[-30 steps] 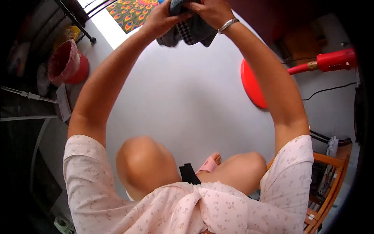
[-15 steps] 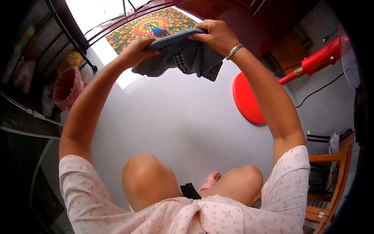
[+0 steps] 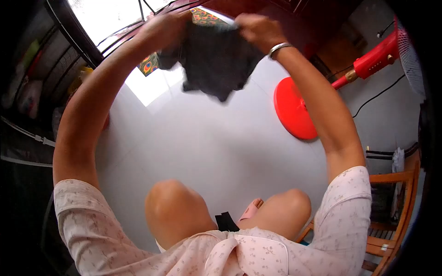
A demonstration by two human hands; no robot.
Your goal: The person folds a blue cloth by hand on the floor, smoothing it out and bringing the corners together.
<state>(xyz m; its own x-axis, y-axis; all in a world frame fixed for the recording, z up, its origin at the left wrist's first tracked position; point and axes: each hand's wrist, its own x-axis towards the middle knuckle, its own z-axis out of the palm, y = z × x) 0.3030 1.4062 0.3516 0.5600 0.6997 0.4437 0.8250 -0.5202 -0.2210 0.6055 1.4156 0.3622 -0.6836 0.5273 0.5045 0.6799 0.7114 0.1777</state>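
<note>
Held up at arm's length in front of me is a dark denim-like garment (image 3: pixel 221 60), hanging down and blurred by motion, so its exact kind is unclear. My left hand (image 3: pixel 169 28) is closed on its upper left edge; movement smears the fingers. At the upper right corner, my right hand (image 3: pixel 261 31), with a silver bracelet (image 3: pixel 278 48) at the wrist, grips the cloth between thumb and fingers. Behind the garment, a colourful peacock-feather mat or picture (image 3: pixel 207 17) is mostly hidden.
A red fan (image 3: pixel 375 60) with a round red base (image 3: pixel 292 110) stands on the right, its cord (image 3: pixel 380 99) on the floor. A wooden chair (image 3: pixel 405 207) is at the lower right. Dark racks holding bags line the left. My knees show below, above the pale tiled floor (image 3: pixel 212 147).
My hands have moved apart, the left one up and to the left. The garment has gone from a bunched fold to hanging wider, with a dark side showing.
</note>
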